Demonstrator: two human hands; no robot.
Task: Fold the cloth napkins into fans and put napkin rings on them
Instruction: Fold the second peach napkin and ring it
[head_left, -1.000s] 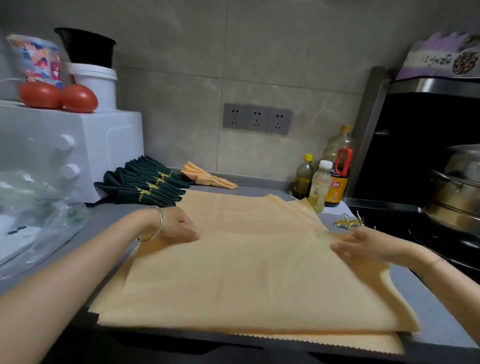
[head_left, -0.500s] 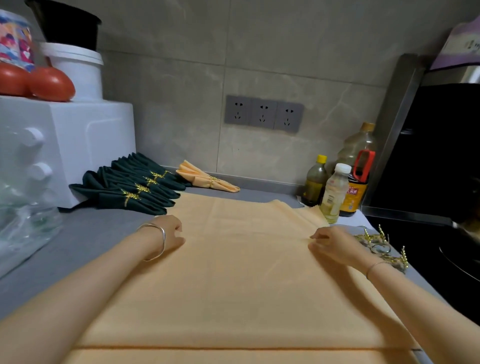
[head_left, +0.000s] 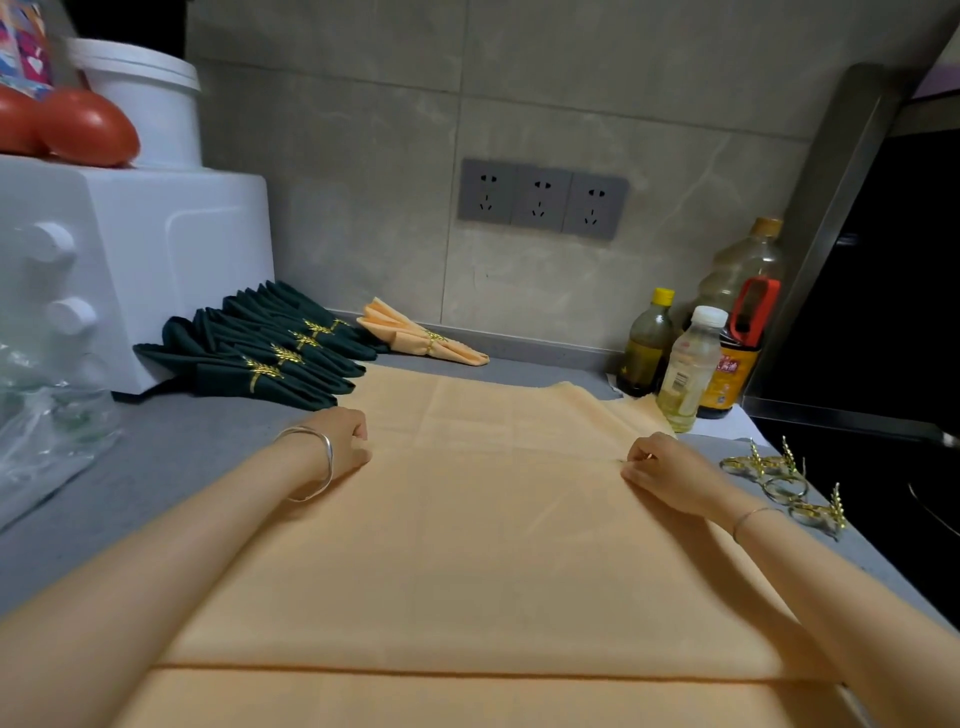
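A large peach napkin (head_left: 483, 530) lies spread flat on the grey counter, on top of more peach cloth at the near edge. My left hand (head_left: 343, 436) pinches its left edge with curled fingers. My right hand (head_left: 660, 465) pinches its right edge at about the same depth. Several gold napkin rings (head_left: 784, 480) lie on the counter right of my right hand. At the back, several dark green folded napkins (head_left: 270, 353) with gold rings lie in a row, and one peach folded fan napkin (head_left: 421, 338) with a ring lies beside them.
A white appliance (head_left: 124, 260) stands at the left with tomatoes (head_left: 83, 127) and a white tub (head_left: 150, 98) on top. Clear plastic bags (head_left: 47, 415) lie at the far left. Bottles (head_left: 696, 358) stand at the back right, beside a black stove (head_left: 883, 452).
Both hands have slid farther up the cloth's side edges and closed on them. The head camera has moved closer and lower over the napkin.
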